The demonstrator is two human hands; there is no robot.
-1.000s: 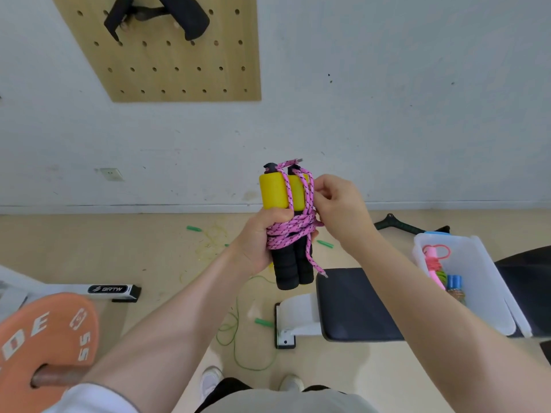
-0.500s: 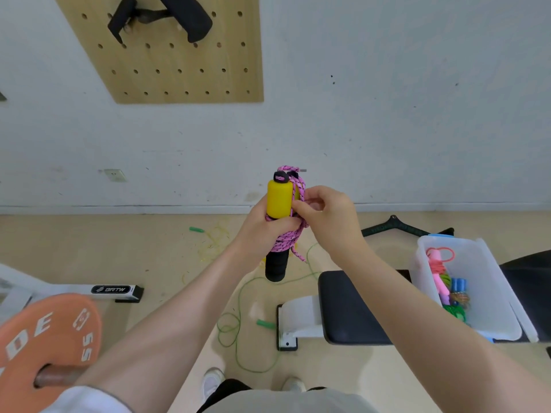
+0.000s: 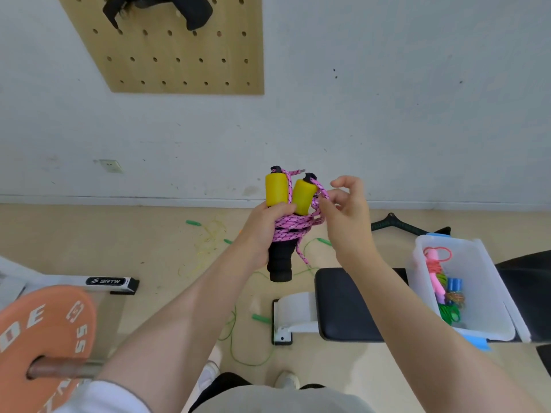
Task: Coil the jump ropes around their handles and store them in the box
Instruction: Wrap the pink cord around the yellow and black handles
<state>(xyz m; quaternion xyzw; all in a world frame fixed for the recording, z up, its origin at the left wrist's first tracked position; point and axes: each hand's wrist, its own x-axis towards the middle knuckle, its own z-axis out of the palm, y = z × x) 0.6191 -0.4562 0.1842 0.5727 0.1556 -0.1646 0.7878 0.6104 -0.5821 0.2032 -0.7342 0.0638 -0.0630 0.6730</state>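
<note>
Weight bench (image 3: pixel 354 305), black pad, lies at 4 o'clock from the bundle in hand. White plastic box (image 3: pixel 489 296) sits on the bench at 4 o'clock, open-topped; inside it lie coiled ropes already stored, pink, blue and green among them. Orange weight plate (image 3: pixel 44 332) on its bar at 8 o'clock. Wooden pegboard (image 3: pixel 179 55) on the wall at 11 o'clock.

Left hand (image 3: pixel 262 231) clenched round the two handles (image 3: pixel 287 193) of the pink jump rope (image 3: pixel 295 228), yellow foam tops up, black grips pointing down. Pink cord is wound several turns around the middle of the pair; a short tail hangs loose at 5 o'clock below the coil.

Right hand (image 3: pixel 346 213) just beside the coil at 3 o'clock, fingers half curled, thumb and forefinger seeming to pinch a strand where it loops off the right-hand handle top.

Green jump rope (image 3: pixel 238 338) lies uncoiled on the floor at 6 o'clock. A yellowish rope (image 3: pixel 208 239) lies loose on the floor at 9 o'clock.

Judgement: step in hand is finishing the coil, securing the last of the pink cord. Next move calls for tucking the loose tail under a turn so the wrap holds, then carrying the bundle toward 4 o'clock and setting it in the box. Two floor ropes remain to do.
</note>
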